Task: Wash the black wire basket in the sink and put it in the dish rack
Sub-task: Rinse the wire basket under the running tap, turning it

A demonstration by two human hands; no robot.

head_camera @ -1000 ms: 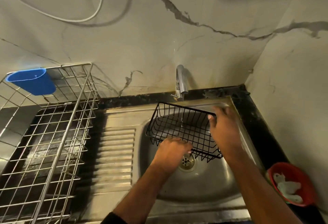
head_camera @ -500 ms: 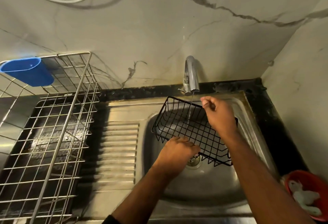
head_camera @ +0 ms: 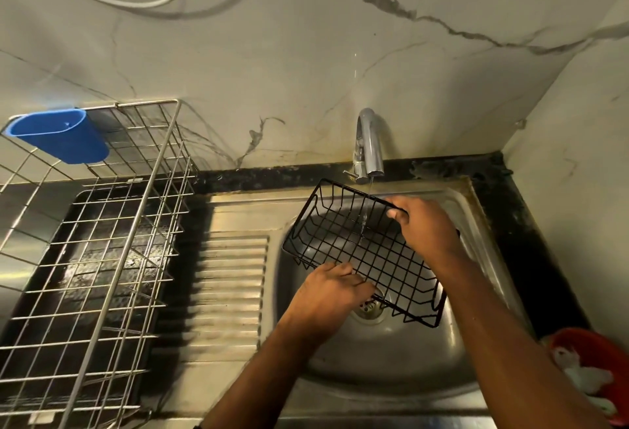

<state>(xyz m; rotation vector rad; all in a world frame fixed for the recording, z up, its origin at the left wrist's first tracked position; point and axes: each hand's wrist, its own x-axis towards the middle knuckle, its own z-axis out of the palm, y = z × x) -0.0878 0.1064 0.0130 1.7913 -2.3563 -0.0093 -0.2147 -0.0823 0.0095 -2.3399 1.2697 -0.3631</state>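
Observation:
The black wire basket (head_camera: 343, 234) is held tilted over the steel sink (head_camera: 391, 357), under the tap (head_camera: 369, 146), which runs a thin stream of water into it. My right hand (head_camera: 425, 226) grips the basket's far rim. My left hand (head_camera: 328, 296) holds its near rim, fingers curled over the wire, just above the drain (head_camera: 369, 309). The steel wire dish rack (head_camera: 102, 241) stands on a black tray to the left of the sink's ribbed drainboard.
A blue plastic cup holder (head_camera: 59, 136) hangs on the rack's back left corner. A red bowl (head_camera: 594, 370) with white bits sits on the black counter at the right. Marble walls close in behind and to the right.
The basket has swung a little, its left end nearer the tap. My right hand has shifted along the far rim and now curls over it. Water now falls onto the basket.

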